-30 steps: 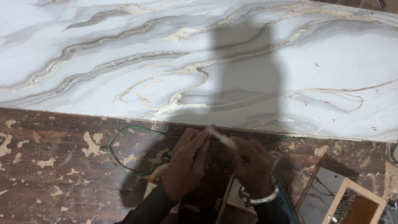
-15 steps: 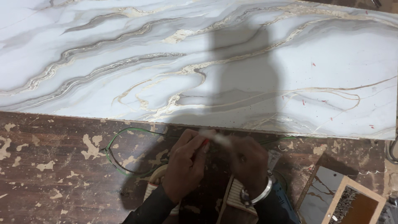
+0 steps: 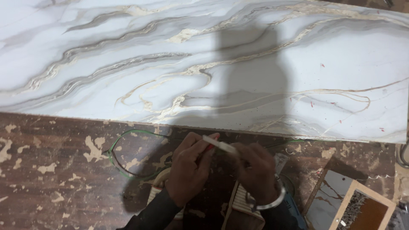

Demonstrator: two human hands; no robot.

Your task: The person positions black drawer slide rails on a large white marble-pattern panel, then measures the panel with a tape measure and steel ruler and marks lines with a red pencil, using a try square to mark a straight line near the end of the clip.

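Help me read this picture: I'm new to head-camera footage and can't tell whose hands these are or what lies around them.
The camera sits on a person's head and looks down, so both hands are that person's own. The left hand and the right hand, which wears a metal bangle, meet over a thin white stick-like piece; both seem to pinch it, and what it is cannot be told. Beyond them lies a big white marble-patterned slab, carrying the person's shadow. The floor is dark, with pale flaking patches. A green wire loops near the left hand. At lower right lies a small wooden frame.
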